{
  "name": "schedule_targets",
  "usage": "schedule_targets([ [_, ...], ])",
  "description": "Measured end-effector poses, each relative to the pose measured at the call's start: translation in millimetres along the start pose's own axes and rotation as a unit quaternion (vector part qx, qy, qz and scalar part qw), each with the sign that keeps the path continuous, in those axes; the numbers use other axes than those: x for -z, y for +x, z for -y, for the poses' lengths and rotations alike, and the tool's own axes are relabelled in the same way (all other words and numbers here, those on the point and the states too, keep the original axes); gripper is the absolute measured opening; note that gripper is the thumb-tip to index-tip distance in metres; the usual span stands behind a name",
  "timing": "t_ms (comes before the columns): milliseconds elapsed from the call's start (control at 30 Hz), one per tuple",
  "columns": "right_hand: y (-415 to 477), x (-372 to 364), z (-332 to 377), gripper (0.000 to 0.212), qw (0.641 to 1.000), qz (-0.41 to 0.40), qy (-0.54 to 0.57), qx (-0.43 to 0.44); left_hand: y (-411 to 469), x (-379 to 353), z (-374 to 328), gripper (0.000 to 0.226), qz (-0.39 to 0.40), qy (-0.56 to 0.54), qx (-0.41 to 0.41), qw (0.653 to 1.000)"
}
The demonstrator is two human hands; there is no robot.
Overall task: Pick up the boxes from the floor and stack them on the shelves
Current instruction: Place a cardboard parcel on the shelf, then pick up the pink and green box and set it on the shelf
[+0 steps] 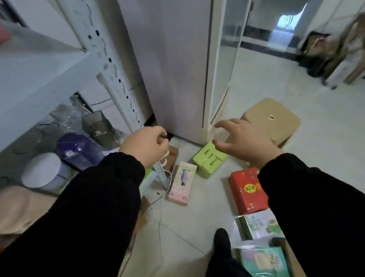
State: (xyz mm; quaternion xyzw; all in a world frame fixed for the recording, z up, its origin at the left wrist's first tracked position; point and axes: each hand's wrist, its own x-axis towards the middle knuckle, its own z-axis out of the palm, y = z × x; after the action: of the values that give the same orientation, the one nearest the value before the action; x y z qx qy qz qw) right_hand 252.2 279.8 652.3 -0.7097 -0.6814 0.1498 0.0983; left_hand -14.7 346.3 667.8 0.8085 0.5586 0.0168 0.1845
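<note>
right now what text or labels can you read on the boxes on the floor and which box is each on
Green box: two short lines of Chinese characters on top, too blurred to read.
Red box: a round yellow emblem with characters, unreadable.
Pink box: a small red logo at one corner, too small to read.
Pale green carton: large characters, blurred.
No numbers legible.

Head view looks steeply down (close) over floor (pixel 179 231) and shelving (pixel 32 68).
</note>
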Motion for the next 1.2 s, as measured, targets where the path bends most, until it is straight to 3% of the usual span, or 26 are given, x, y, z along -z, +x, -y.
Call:
schedule_targets([
  [267,57.1,-96.1,-106.3,0.053,0.988,0.132,0.04,-0.068,78.4,-126.4,-9.1,0.022,0.142,-0.052,0.114,0.982],
  [733,192.5,-333.4,-147.0,0.054,0.949,0.293,0.053,-0.103,153.6,-360.9,120.1,0.022,0.339,-0.16,0.264,0.889],
  [800,217.5,-387.3,-159.9,0.056,0.942,0.316,0.059,-0.101,165.4,-411.3,141.9,0.02,0.359,-0.18,0.298,0.866],
  [900,255.4,-477.0,-186.5,0.063,0.933,0.337,0.069,-0.101,175.3,-493.2,172.8,0.038,0.372,-0.234,0.39,0.809],
  [1067,315.8,-630.5,-236.9,0.065,0.938,0.338,0.051,-0.055,192.8,-648.6,229.6,0.107,0.311,-0.348,0.508,0.724],
  [1133,335.8,-682.5,-252.2,0.06,0.946,0.32,0.041,-0.046,207.6,-697.6,244.1,0.104,0.265,-0.405,0.544,0.686],
  [1200,349.3,-729.1,-266.2,0.057,0.949,0.311,0.035,-0.038,220.1,-734.4,245.7,0.069,0.214,-0.486,0.574,0.624],
])
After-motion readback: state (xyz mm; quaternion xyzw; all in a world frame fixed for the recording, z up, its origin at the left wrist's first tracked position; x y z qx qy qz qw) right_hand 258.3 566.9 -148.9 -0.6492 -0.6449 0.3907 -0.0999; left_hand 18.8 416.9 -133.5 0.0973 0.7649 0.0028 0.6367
